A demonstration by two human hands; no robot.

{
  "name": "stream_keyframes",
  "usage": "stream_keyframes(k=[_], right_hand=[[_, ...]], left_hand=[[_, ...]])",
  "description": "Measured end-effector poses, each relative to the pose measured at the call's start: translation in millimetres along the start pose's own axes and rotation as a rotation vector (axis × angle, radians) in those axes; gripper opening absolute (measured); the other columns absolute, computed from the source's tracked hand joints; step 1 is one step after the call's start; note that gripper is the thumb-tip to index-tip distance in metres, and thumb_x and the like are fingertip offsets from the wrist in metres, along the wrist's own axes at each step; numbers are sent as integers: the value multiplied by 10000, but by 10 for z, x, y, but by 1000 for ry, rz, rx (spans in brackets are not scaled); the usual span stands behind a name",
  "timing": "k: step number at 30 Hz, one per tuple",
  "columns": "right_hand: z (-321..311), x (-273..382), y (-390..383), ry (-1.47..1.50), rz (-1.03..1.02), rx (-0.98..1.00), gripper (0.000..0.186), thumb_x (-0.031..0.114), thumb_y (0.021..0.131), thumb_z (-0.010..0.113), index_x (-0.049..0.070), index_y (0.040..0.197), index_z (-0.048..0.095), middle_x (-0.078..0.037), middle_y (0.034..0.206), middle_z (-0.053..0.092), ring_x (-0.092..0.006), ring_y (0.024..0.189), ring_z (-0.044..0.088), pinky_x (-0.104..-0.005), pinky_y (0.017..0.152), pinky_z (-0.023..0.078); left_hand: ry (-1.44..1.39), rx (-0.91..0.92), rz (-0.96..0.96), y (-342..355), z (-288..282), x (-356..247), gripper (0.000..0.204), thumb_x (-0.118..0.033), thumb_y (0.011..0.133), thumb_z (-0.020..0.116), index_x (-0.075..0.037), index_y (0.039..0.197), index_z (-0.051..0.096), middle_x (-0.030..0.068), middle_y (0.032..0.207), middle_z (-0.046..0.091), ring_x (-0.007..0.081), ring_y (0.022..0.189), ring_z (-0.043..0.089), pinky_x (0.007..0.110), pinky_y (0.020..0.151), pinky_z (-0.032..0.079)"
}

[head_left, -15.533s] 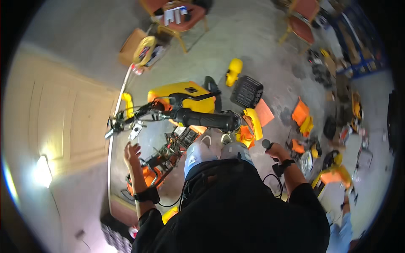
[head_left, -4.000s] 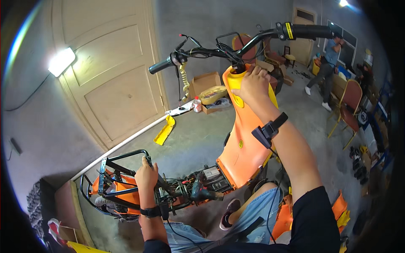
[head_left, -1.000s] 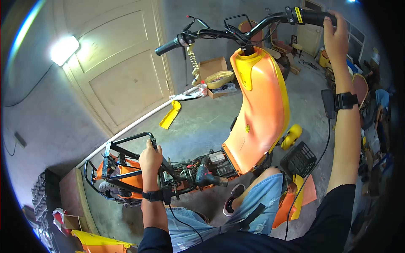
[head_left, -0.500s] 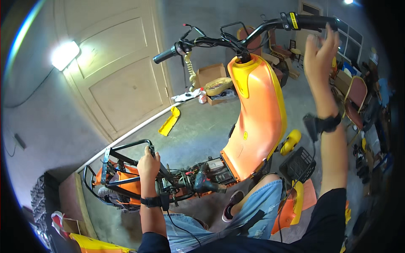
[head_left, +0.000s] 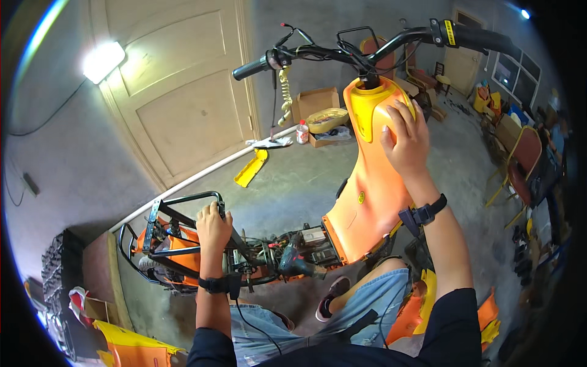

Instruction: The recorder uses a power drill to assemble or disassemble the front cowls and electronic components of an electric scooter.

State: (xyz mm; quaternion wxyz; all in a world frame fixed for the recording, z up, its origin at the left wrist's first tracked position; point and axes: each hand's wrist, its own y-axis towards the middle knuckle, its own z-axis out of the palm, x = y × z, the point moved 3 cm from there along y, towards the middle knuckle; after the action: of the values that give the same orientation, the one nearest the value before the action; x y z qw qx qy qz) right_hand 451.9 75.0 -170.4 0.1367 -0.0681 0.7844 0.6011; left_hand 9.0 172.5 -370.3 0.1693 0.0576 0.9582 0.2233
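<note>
An orange and yellow body panel (head_left: 370, 202) covers the front of a partly stripped small motorbike. My right hand (head_left: 406, 140) lies on its upper right side, fingers spread and curved over the surface. Above it are the black handlebars (head_left: 324, 56), with nobody's hand on them. At the rear, the fingers of my left hand (head_left: 214, 229) are wrapped round a bar of the black tubular frame (head_left: 183, 197). A cordless drill (head_left: 293, 264) rests on the exposed middle of the bike, among wires and metal parts. Black straps circle both my wrists.
Behind the bike lie a yellow curved part (head_left: 251, 169) and an open cardboard box (head_left: 316, 104) beside a bottle (head_left: 302, 132). Orange and yellow panels (head_left: 137, 345) sit at the lower left, more by my right leg. Chairs (head_left: 520, 159) and clutter line the right side.
My right hand has come down from beside the right handlebar grip onto the body panel. My left hand stays on the frame bar. The view has shifted slightly.
</note>
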Motion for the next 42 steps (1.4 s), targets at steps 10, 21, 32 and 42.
stream_keyframes(k=[10,21,32,42], right_hand=[[57,-8,-40,16,24,-6,445,150,805,657,99,1245,610,-76,1345,573,-424,1264,513,-508,1016,468],[-20,23,5,37,46,-28,479,149,778,666,90,1248,599,-89,1355,552,-461,1267,501,-552,1020,454],[-27,-1,-12,31,61,2,435,154,817,637,78,1245,613,-94,1357,564,-457,1262,511,-541,1031,466],[-2,3,-10,65,61,-9,482,127,778,657,67,1254,609,-95,1345,573,-473,1236,520,-548,1026,471]], left_hand=[[-866,16,159,1263,427,-1074,428,-268,919,664,16,1235,611,226,1182,661,363,1142,624,414,979,478],[-1046,179,89,2559,634,-1932,578,-391,992,605,18,1388,501,190,1205,677,270,1141,626,374,977,472],[-1371,413,95,2520,740,-1712,359,-343,1055,535,1,1012,628,-19,692,505,96,605,461,272,594,419],[-1227,137,-68,2978,271,-1020,353,-343,1008,627,2,945,671,-18,625,493,83,527,436,262,506,383]])
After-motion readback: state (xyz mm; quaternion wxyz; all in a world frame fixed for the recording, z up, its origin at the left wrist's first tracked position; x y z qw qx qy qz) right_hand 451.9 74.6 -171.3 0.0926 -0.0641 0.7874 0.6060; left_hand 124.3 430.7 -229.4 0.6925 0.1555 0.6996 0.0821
